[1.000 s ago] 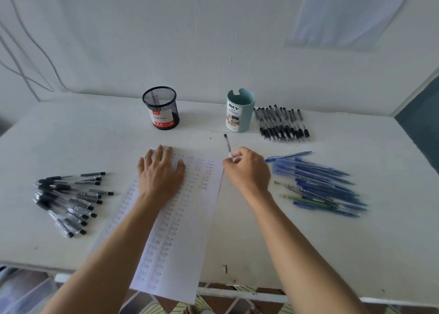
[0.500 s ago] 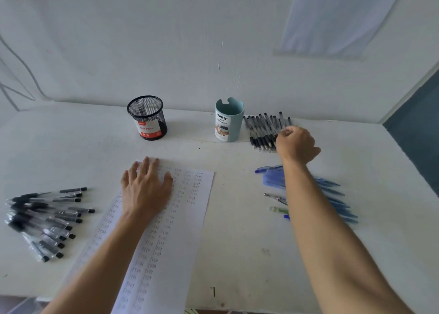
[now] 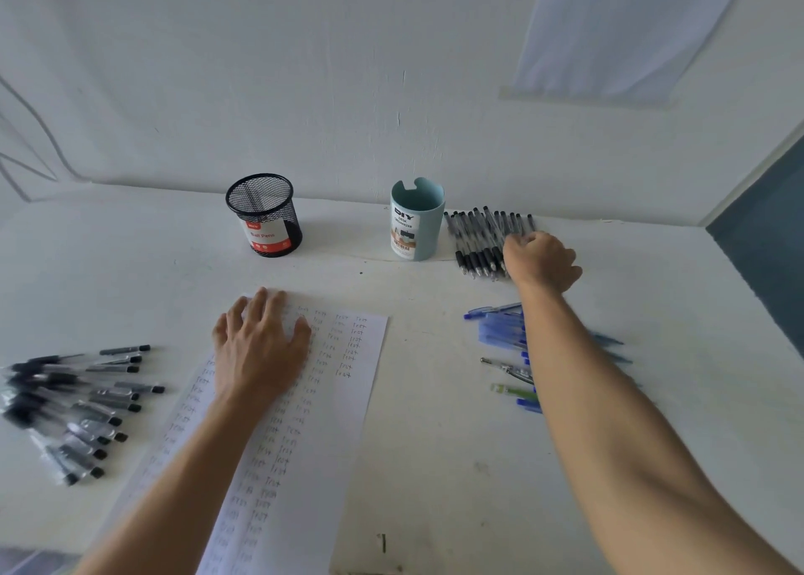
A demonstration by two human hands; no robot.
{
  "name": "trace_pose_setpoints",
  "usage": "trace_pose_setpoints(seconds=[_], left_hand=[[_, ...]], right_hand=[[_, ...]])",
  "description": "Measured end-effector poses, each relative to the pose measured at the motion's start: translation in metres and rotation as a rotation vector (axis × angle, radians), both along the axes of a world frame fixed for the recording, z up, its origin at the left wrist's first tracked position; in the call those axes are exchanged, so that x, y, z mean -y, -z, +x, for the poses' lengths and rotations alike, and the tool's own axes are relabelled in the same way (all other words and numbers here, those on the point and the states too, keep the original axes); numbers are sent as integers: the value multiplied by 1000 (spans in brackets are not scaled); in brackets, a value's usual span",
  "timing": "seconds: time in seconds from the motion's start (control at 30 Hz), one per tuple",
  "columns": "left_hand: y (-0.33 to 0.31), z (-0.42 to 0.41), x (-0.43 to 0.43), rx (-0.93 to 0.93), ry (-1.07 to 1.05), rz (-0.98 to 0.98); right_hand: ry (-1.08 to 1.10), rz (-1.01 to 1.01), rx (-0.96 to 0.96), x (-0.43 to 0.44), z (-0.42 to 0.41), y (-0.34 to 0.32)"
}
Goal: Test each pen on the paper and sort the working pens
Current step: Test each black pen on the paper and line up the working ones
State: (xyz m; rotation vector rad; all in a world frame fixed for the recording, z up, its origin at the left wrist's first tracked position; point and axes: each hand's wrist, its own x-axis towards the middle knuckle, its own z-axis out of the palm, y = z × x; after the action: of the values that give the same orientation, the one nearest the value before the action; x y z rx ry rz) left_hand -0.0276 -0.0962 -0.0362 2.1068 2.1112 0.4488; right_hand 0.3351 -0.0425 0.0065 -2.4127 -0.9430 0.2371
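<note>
Head view: your left hand (image 3: 256, 348) lies spread on the paper (image 3: 335, 405), near-middle of the worktop (image 3: 435, 435); your right hand (image 3: 541, 261) curls over the far black pens (image 3: 476, 239); whether its grip pinches one, you cannot tell; sorting seems in hand; next, bring an untested pen to the paper.

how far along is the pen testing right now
Done: the white paper sheet is largely filled with scribbled test marks, and a tidy row of black click pens lies beside the teal plastic cup. In hand: the left hand presses the sheet; the right hand rests on that row, fingers curled. Possibly left: the loose pile of black capped pens and the blue pens.
</note>
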Motion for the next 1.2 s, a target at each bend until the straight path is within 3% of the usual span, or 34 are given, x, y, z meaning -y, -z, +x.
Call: trace_pose_setpoints(seconds=[0.2, 0.37, 0.53, 0.67, 0.87, 0.93, 1.03, 1.1, 1.2], left_hand=[[2, -1, -1, 2, -3, -7], [0, -1, -1, 48, -12, -22], [-5, -3, 3, 198, -61, -12], [-14, -6, 4, 373, -104, -6], [-34, -31, 7, 796, -187, 47], [-35, -44, 9, 679, -193, 98], [-35, -65, 14, 178, -262, 149], [-33, -81, 14, -32, -377, 40], [-28, -96, 16, -126, -462, -155]], right_hand=[[-73, 210, -20, 24, -41, -9], [-303, 333, -73, 65, -110, 5], [-664, 206, -78, 103, -162, 28], [-882, -80, 142, 117, -173, 37], [-914, -162, 216, 120, -172, 31], [-904, -163, 233, 121, -173, 31], [-898, -166, 250, 121, -173, 33], [-895, -160, 250, 121, -173, 34], [-899, -161, 252, 122, -174, 34]])
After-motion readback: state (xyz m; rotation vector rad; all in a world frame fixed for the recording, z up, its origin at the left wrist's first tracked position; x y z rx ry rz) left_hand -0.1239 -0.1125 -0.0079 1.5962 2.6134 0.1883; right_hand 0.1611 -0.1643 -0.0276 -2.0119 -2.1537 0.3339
